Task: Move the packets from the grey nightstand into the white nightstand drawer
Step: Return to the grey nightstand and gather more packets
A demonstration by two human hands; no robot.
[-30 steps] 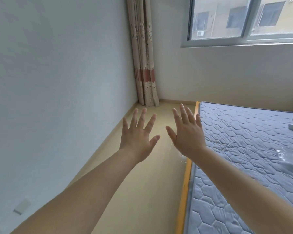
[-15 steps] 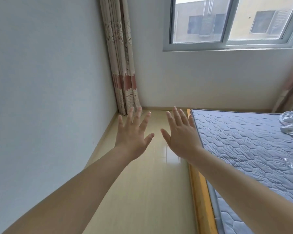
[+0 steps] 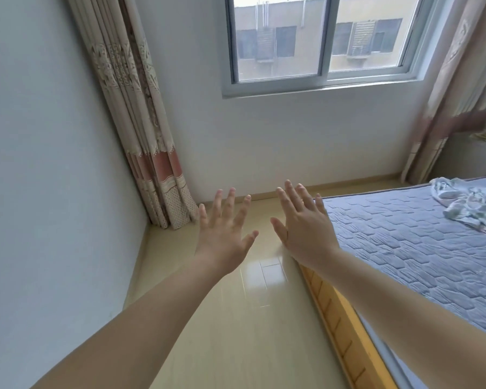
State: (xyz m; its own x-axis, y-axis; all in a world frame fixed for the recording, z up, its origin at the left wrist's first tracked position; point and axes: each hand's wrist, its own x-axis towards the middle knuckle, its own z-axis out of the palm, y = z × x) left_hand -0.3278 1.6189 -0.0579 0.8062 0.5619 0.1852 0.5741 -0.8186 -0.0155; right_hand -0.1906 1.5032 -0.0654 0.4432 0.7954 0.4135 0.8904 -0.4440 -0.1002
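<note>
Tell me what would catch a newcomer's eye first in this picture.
Two bare arms reach forward at the centre, the left hand and right hand held out side by side with fingers spread, holding nothing. Above them a sliding window looks onto a neighbouring building, with a patterned curtain hanging in the left corner. At right lies a blue quilted mattress with a crumpled cloth on it.
</note>
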